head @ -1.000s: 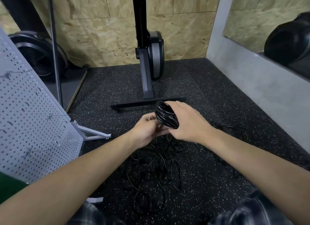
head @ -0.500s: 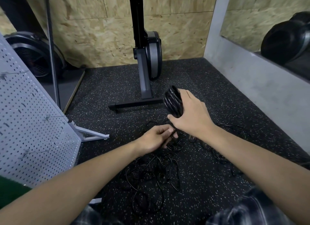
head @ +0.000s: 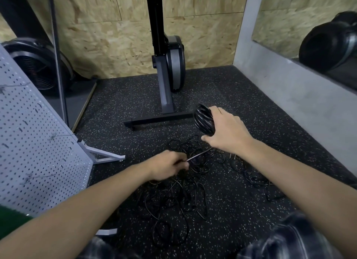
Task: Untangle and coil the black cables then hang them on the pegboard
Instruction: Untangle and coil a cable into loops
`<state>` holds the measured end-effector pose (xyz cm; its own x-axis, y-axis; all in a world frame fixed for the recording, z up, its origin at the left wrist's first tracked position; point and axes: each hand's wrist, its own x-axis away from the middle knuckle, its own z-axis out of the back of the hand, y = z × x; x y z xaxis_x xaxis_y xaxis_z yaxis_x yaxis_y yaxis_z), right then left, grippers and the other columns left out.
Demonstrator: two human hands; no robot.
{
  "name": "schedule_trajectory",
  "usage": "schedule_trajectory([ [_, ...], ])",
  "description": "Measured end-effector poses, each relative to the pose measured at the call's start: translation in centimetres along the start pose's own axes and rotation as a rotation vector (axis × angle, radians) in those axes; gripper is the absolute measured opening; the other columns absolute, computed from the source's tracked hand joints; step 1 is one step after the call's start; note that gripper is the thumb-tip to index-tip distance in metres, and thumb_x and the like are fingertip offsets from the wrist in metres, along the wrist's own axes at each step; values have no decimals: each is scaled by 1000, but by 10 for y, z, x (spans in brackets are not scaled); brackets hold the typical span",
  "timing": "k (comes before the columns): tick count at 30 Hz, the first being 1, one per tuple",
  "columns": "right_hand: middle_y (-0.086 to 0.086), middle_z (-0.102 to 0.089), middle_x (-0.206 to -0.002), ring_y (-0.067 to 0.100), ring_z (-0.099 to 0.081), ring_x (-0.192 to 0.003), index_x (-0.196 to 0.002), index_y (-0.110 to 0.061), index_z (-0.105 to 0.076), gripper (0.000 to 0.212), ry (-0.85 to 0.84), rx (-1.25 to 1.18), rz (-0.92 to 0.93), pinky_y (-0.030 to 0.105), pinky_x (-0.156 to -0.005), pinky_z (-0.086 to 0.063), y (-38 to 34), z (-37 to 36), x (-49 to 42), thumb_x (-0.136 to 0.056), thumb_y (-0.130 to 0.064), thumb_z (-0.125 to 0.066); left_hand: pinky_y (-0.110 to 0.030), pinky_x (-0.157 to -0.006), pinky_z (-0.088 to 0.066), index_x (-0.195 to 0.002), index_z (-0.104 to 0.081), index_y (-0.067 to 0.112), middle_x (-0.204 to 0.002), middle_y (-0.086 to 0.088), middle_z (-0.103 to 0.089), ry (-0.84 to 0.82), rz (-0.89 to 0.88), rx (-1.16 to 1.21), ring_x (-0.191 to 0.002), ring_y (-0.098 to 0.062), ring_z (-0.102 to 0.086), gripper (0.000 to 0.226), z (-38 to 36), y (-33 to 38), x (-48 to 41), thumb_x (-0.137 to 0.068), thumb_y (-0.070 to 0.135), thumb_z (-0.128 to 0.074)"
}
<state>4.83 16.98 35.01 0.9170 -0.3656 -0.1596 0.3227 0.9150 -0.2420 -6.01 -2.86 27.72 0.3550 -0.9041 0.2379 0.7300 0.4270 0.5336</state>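
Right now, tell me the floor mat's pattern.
Floor mat: black with pale speckles; head view.

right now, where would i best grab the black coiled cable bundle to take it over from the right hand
Grip the free arc of the black coiled cable bundle on its upper left, coming from the left: the right hand covers its right side, and closing round all loops there should keep them together.

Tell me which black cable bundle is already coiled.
The coil gripped in the right hand: tight stacked loops, off the floor. The tangle sprawls loose on the floor.
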Motion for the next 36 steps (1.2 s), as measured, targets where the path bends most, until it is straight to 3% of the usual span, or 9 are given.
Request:
schedule_trajectory([
  [7, -1, -58, -134, 32, -61, -121, -143, -22, -42, 83, -105, -40, 49, 48, -103, -48, 2, 1, 1, -79, -55, -83, -8, -71, -40, -101, -68, 27, -89, 19, -67, 373, -117, 12, -81, 7, -60, 5, 23, -6, 6, -103, 31, -65],
  [13, -4, -59, -133, 26, -60, -120, -140, -26, -45, 94, -274, -88, 123, 46, -103, -49, -10, -7, 7, -66, -68, -85, -16, -95, -47, -105, -79, 17, -108, 5, -72, 505, -241, -30, -103, -6, -66, 15, 24, 4, 0, -96, 29, -74],
  [17, -6, -62, -125, 22, -60, -115, -132, -28, -48, 97, -324, -203, 30, 44, -99, -51, -7, -13, 6, -55, -71, -88, -11, -77, -42, -91, -78, 25, -85, 19, -69, 581, -207, 89, -83, 5, -63, 3, 24, 18, 3, -92, 28, -80],
  [20, -8, -63, -118, 20, -60, -107, -128, -29, -49, 89, -329, -261, -25, 43, -95, -53, -6, -16, 6, -56, -64, -90, -8, -66, -40, -84, -71, 31, -67, 27, -65, 558, -163, 181, -66, 8, -62, 13, 22, 26, 2, -94, 25, -78],
  [25, -4, -67, -102, 22, -66, -95, -116, -30, -55, 50, -328, -378, -94, 38, -79, -54, -8, -18, 5, -71, -35, -77, -22, -70, -51, -85, -71, 23, -77, 10, -73, 582, -151, 282, -72, -6, -69, 14, 21, 32, 1, -95, 31, -76],
  [28, -6, -65, -84, 16, -62, -78, -89, -27, -59, 26, -397, -499, -158, 31, -66, -45, -8, -16, 2, -72, -16, -75, -25, -71, -49, -92, -65, 20, -84, 10, -70, 510, -186, 157, -76, -7, -63, 20, 26, 29, 1, -97, 38, -72],
  [30, -2, -62, -75, 18, -58, -74, -79, -19, -59, 20, -458, -610, -169, 32, -69, -45, -5, -12, 1, -70, -7, -73, -23, -63, -41, -92, -58, 22, -78, 11, -64, 428, -160, 73, -69, -2, -56, 21, 28, 20, 3, -99, 39, -69],
  [33, 4, -61, -80, 19, -55, -79, -86, -14, -66, 21, -520, -719, -156, 34, -76, -45, -1, -10, 1, -70, -1, -70, -24, -57, -35, -85, -57, 23, -68, 9, -57, 388, -54, 88, -60, -2, -47, 30, 29, 2, 6, -101, 47, -63],
  [36, 5, -64, -86, 20, -59, -83, -90, -12, -65, 27, -531, -736, -176, 36, -80, -48, 3, -13, 0, -65, -10, -77, -19, -58, -36, -79, -54, 24, -67, 6, -59, 424, -102, 127, -61, -4, -47, 31, 30, 1, 8, -102, 42, -63],
])
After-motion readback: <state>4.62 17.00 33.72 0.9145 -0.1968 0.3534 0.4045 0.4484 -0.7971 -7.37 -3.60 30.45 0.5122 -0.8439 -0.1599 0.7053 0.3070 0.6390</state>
